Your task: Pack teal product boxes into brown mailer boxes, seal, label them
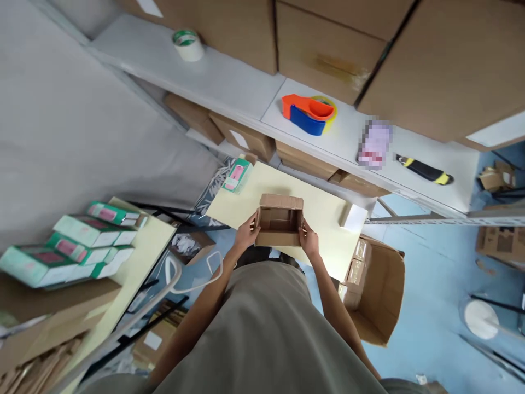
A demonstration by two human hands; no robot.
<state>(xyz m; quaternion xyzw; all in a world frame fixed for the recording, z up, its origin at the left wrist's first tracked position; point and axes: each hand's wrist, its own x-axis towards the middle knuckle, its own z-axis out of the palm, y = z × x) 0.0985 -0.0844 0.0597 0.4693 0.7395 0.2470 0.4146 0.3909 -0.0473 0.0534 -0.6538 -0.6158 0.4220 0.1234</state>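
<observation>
A small cardboard box [279,238] with its top flap raised is held between both hands at the near edge of the pale table [320,191]. My left hand [246,232] grips its left side, the fingers partly hidden by the cardboard. On the opposite side, my right hand [308,239] is closed around the right wall. The inside of the box faces me and shows only bare cardboard. A green and pink product box [238,175] lies at the table's far left corner. Near the right end sits a white block-shaped item [353,218].
Above the table runs a shelf [246,82] bearing a tape roll [188,46], an orange and blue tape dispenser [308,114] and a yellow-black utility knife [425,169]. Several green boxes [86,232] are stacked on the left table. An open carton [383,295] holding small boxes stands right.
</observation>
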